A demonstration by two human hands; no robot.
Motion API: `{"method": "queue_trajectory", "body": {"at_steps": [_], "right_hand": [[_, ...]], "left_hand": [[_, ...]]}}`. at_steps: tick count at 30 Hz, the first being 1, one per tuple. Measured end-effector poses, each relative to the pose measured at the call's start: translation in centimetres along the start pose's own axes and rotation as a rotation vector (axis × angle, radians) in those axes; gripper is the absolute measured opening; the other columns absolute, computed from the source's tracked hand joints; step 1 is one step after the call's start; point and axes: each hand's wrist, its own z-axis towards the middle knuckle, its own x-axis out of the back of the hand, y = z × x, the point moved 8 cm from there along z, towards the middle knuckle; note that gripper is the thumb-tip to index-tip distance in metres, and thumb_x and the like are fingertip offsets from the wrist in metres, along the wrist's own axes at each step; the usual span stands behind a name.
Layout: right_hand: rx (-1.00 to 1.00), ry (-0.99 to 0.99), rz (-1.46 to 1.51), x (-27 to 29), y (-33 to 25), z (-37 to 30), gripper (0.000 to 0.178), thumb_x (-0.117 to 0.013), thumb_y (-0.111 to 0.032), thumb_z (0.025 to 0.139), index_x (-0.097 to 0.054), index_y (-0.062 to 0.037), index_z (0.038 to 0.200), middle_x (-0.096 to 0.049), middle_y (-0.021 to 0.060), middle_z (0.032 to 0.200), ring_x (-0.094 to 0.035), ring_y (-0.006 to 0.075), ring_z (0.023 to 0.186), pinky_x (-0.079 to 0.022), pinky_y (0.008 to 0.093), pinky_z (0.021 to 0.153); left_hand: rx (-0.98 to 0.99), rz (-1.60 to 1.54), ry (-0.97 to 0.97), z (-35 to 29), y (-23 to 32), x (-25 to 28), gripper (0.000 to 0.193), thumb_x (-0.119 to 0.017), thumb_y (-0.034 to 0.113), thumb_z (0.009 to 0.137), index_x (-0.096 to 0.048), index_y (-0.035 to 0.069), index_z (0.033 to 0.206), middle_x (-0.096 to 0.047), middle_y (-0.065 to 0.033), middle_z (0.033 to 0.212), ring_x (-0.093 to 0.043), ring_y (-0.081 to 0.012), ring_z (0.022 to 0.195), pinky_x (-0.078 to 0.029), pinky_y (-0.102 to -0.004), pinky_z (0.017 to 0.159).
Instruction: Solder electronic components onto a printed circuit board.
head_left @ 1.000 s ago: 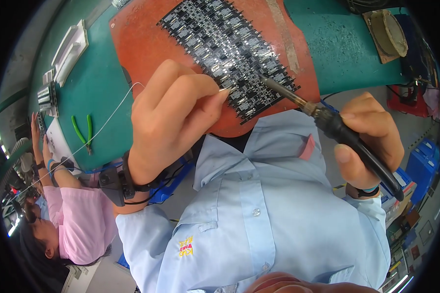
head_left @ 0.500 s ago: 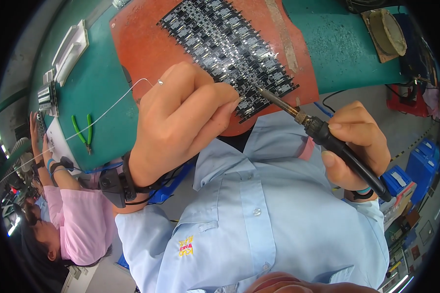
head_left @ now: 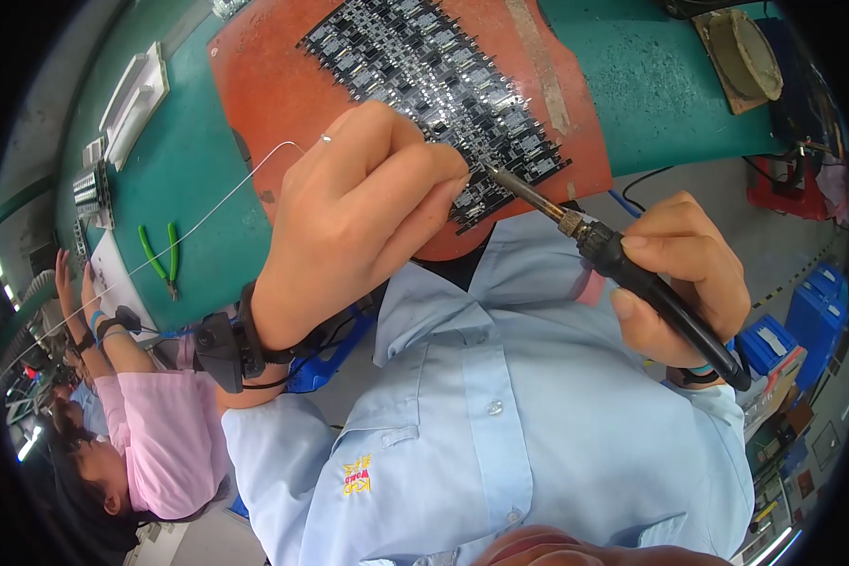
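A black panel of small circuit boards, dotted with metal parts, lies on a reddish-brown mat. My left hand is closed in a pinch over the near part of the panel. Thin, pale solder wire runs from it toward the lower left; its working end is hidden by my fingers. A soldering iron with a black handle is gripped in my right hand. Its tip points to the upper left and is at the panel, close beside my left fingertips. Whether it touches a joint I cannot tell.
Green-handled pliers lie on the green bench, left of the mat. White plastic pieces are farther left. At the far right stands a round tin on a board. A co-worker in a pink sleeve works at the left.
The iron's tip has moved slightly up and left with my right hand. My left hand has shifted a little to the right and up. The panel appears slightly higher in view.
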Motion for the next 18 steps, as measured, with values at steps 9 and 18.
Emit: {"method": "queue_trajectory", "body": {"at_steps": [9, 18], "right_hand": [[0.002, -0.002, -0.024, -0.1, -0.5, 0.3, 0.032, -0.075, -0.001, 0.069, -0.065, 0.0056, 0.099, -0.065, 0.0161, 0.084, -0.061, 0.0251, 0.068, -0.047, 0.0328, 0.059], [0.025, 0.033, -0.09, -0.6, -1.6, 0.8, 0.038, -0.072, 0.007, 0.058, -0.065, 0.0035, 0.096, -0.063, 0.0142, 0.082, -0.058, 0.0247, 0.065, -0.045, 0.0327, 0.056]], "left_hand": [[0.047, -0.038, -0.093, 0.7, -0.4, -0.9, 0.015, -0.074, -0.002, 0.078, -0.07, 0.001, 0.093, -0.052, -0.0071, 0.082, -0.056, -0.0191, 0.07, -0.045, -0.0292, 0.059], [-0.095, 0.064, -0.037, -0.7, 0.5, 0.3, 0.017, -0.075, -0.001, 0.072, -0.068, 0.003, 0.086, -0.067, -0.0091, 0.09, -0.061, -0.0236, 0.078, -0.048, -0.0337, 0.066]]}}
